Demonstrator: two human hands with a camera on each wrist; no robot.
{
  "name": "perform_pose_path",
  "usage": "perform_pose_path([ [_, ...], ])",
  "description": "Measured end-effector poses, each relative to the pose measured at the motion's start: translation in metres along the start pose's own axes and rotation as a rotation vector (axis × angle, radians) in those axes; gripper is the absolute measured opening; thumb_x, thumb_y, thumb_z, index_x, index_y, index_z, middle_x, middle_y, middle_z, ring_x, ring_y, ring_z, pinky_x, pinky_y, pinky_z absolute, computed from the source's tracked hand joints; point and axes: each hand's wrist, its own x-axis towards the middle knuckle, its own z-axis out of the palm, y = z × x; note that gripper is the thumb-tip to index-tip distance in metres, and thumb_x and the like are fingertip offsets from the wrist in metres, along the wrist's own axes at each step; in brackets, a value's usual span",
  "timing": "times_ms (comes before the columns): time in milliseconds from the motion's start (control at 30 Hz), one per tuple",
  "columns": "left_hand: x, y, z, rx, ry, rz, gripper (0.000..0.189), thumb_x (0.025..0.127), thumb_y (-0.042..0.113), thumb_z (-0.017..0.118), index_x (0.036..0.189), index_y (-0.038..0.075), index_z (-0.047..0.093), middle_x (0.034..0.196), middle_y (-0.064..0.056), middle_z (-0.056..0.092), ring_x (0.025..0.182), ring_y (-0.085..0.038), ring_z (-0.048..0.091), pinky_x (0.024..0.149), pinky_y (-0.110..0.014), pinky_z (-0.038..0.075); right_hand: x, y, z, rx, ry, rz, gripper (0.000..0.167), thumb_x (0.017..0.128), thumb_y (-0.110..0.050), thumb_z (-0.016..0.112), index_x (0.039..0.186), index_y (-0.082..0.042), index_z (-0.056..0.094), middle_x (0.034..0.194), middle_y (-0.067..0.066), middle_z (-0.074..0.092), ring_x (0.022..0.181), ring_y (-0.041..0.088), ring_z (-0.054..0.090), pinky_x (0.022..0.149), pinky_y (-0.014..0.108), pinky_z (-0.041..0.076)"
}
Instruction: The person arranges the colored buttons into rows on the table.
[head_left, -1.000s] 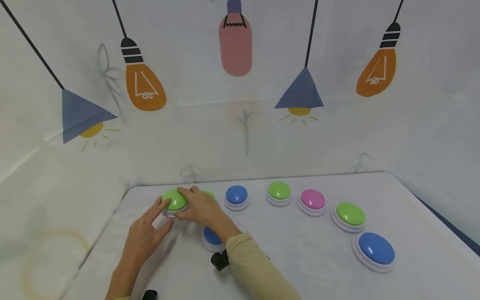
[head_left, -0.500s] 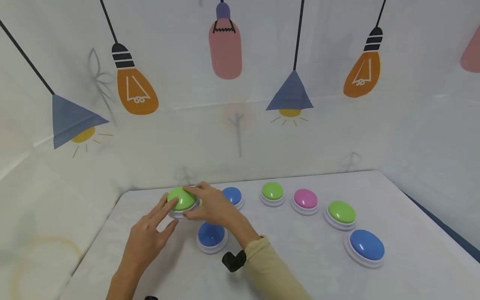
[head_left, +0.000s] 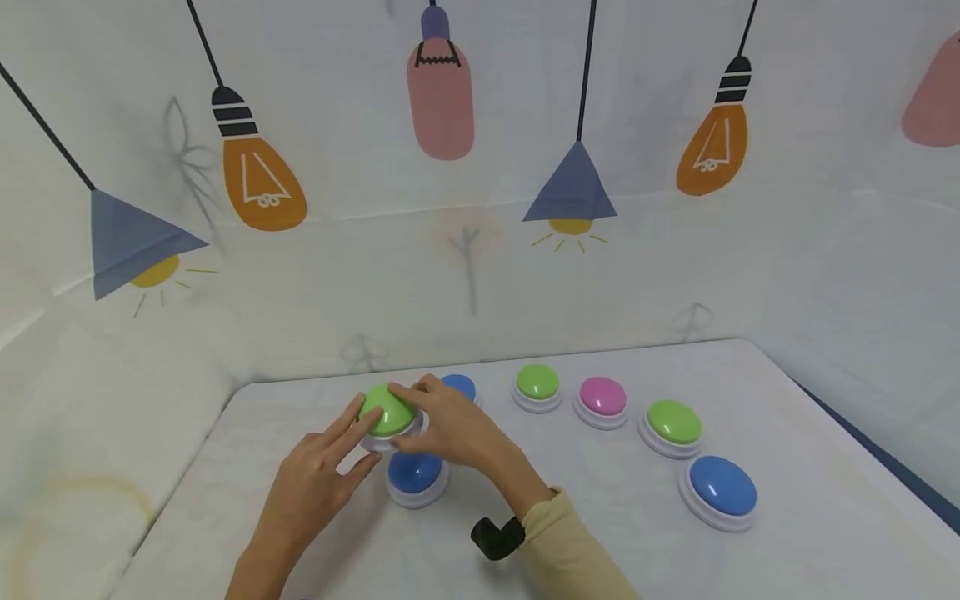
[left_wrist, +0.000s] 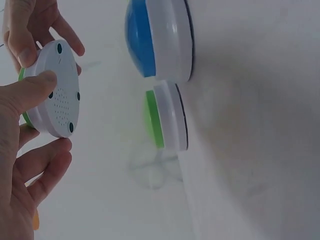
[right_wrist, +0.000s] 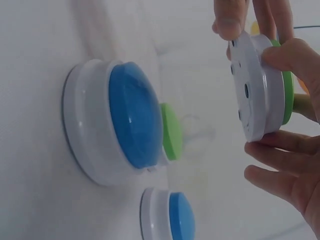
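Note:
Both hands hold a green-domed push button (head_left: 386,410) with a white base, up off the table. My left hand (head_left: 311,487) grips its left side, the thumb pressed to the underside in the left wrist view. On the other side, my right hand (head_left: 461,429) pinches the rim between thumb and fingers. The base's underside, with small holes and dark round spots, shows in the left wrist view. Just below it in the head view sits a blue button (head_left: 415,472) on the table. Another green button (left_wrist: 154,117), hidden from the head camera, stands near that blue one.
More buttons stand in an arc on the white table (head_left: 570,492): a blue one (head_left: 459,386) partly behind my right hand, a green (head_left: 537,382), a pink (head_left: 602,396), another green (head_left: 675,422) and a large blue (head_left: 723,486). A fabric wall (head_left: 360,292) with printed lamps rises behind.
Both hands have carried the green button to the right and a little nearer, closer to the front blue button. The head view has shifted slightly to the right.

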Motion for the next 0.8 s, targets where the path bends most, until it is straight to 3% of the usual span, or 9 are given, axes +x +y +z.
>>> perform_pose_path([
  [33, 0.000, 0.001, 0.001, 0.004, 0.005, 0.012, 0.062, 0.098, 0.059, 0.035, 0.133, 0.016, 0.064, 0.131, -0.015, 0.064, 0.070, -0.027, 0.068, 0.060, -0.038, 0.058, -0.002, 0.001, -0.001, -0.005, 0.000, -0.003, 0.071, 0.088, -0.042, 0.072, 0.151, -0.026, 0.043, 0.130, 0.004, 0.055, 0.109, 0.014, 0.058, 0.088, 0.027, 0.052],
  [67, 0.000, 0.002, 0.002, 0.007, 0.012, 0.022, 0.063, 0.098, 0.060, 0.034, 0.133, 0.016, 0.064, 0.131, -0.015, 0.064, 0.070, -0.027, 0.068, 0.060, -0.038, 0.058, -0.004, 0.002, -0.001, -0.012, 0.001, -0.009, 0.071, 0.088, -0.042, 0.072, 0.151, -0.025, 0.043, 0.129, 0.004, 0.056, 0.108, 0.013, 0.058, 0.087, 0.026, 0.052],
  [400, 0.002, 0.017, 0.010, 0.001, 0.036, 0.147, 0.061, 0.101, 0.055, 0.035, 0.134, 0.012, 0.063, 0.129, -0.017, 0.064, 0.082, -0.024, 0.072, 0.066, -0.041, 0.057, -0.026, 0.007, -0.003, -0.069, 0.025, -0.024, 0.073, 0.088, -0.042, 0.073, 0.150, -0.020, 0.044, 0.126, 0.006, 0.057, 0.102, 0.013, 0.060, 0.086, 0.026, 0.053],
  [500, 0.001, 0.021, 0.012, 0.007, 0.022, 0.173, 0.054, 0.096, 0.051, 0.055, 0.134, 0.012, 0.062, 0.130, -0.017, 0.064, 0.085, -0.023, 0.072, 0.069, -0.042, 0.057, -0.033, 0.009, -0.003, -0.083, 0.033, -0.024, 0.073, 0.087, -0.041, 0.074, 0.150, -0.018, 0.045, 0.127, 0.007, 0.057, 0.103, 0.015, 0.061, 0.087, 0.027, 0.053],
  [600, 0.001, 0.025, 0.016, 0.021, 0.006, 0.186, 0.065, 0.077, 0.037, 0.080, 0.134, 0.012, 0.062, 0.132, -0.017, 0.063, 0.084, -0.020, 0.072, 0.071, -0.041, 0.057, -0.039, 0.012, -0.003, -0.096, 0.042, -0.019, 0.072, 0.087, -0.041, 0.074, 0.149, -0.017, 0.046, 0.128, 0.007, 0.057, 0.106, 0.016, 0.061, 0.090, 0.029, 0.054],
  [667, 0.001, 0.029, 0.020, 0.026, 0.001, 0.190, 0.076, 0.063, 0.029, 0.087, 0.133, 0.013, 0.063, 0.132, -0.017, 0.063, 0.084, -0.020, 0.072, 0.072, -0.040, 0.057, -0.044, 0.016, -0.003, -0.108, 0.051, -0.019, 0.071, 0.087, -0.041, 0.074, 0.148, -0.016, 0.048, 0.128, 0.007, 0.058, 0.108, 0.016, 0.061, 0.091, 0.030, 0.054],
  [800, 0.002, 0.037, 0.029, 0.036, -0.024, 0.180, 0.080, 0.058, 0.027, 0.093, 0.131, 0.015, 0.064, 0.131, -0.016, 0.063, 0.087, -0.022, 0.072, 0.072, -0.038, 0.058, -0.054, 0.024, -0.004, -0.128, 0.073, -0.017, 0.072, 0.085, -0.041, 0.076, 0.147, -0.014, 0.050, 0.128, 0.007, 0.059, 0.108, 0.016, 0.061, 0.092, 0.031, 0.054],
])
